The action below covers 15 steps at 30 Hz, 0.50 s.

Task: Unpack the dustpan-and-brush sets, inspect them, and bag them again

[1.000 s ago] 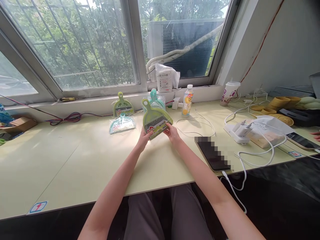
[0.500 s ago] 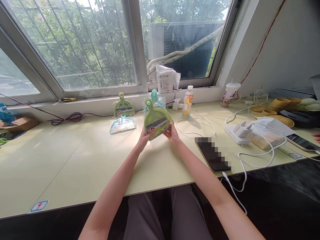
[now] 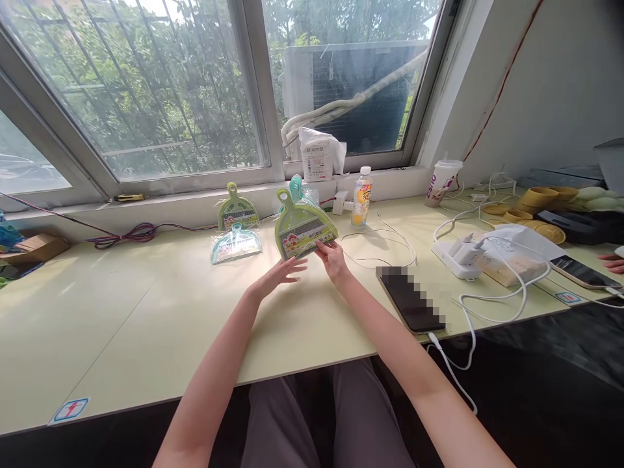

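Observation:
A green mini dustpan and brush set (image 3: 305, 225), wrapped in clear plastic with a printed label, is raised above the table with its handle up. My right hand (image 3: 334, 260) pinches its lower right edge, thumb on the front. Just below its lower left edge is my left hand (image 3: 281, 275), fingers spread and not gripping; whether a fingertip touches the wrap is unclear. Behind the held set shows part of a turquoise dustpan set (image 3: 296, 186). To the left, another green dustpan set (image 3: 237, 211) leans at the wall, with a light blue dustpan set (image 3: 236, 243) in front of it.
A drink bottle (image 3: 361, 198), a phone (image 3: 409, 302) and a white power strip (image 3: 458, 260) with looping cables lie to the right. Beyond are a paper cup (image 3: 442, 183) and yellow rolls (image 3: 539, 200). Another person's hand (image 3: 613, 261) shows at the right edge.
My left hand has let go of the green dustpan set and dropped slightly below it, fingers opening. The right hand still holds the set, which has turned a little.

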Each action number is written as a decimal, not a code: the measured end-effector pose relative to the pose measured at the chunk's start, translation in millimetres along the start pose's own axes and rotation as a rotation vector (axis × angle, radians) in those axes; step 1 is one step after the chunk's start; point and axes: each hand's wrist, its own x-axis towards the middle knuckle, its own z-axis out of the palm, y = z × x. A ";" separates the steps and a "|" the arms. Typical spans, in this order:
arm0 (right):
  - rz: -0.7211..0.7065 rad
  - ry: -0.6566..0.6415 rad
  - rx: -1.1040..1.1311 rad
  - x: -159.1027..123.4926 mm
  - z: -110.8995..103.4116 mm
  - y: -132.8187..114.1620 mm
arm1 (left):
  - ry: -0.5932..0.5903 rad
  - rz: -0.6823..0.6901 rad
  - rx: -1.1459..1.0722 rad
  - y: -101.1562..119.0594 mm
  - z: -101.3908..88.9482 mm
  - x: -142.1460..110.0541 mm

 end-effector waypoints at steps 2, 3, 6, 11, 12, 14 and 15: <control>0.021 -0.002 -0.008 -2.1 2.6 0.9 | 0.127 0.113 -0.067 -2.0 -2.0 4.1; 0.038 -0.008 -0.012 -3.4 4.3 1.7 | 0.199 0.159 -0.089 -3.2 -3.0 6.2; 0.109 -0.006 -0.043 -5.2 8.1 2.4 | 0.384 0.180 -0.111 -8.3 -5.7 11.9; 0.306 -0.106 -0.221 1.8 3.7 -10.3 | 0.453 0.084 -0.190 -14.6 -13.0 18.6; 0.318 -0.151 -0.303 2.5 2.0 -13.7 | 0.476 0.086 -0.232 -14.9 -15.4 19.5; 0.212 -0.185 -0.564 1.5 -0.7 -19.1 | 0.565 0.092 -0.336 -14.8 -21.5 20.5; 0.083 -0.188 -0.733 -0.2 -1.5 -21.1 | 0.627 0.085 -0.384 -14.7 -25.0 20.4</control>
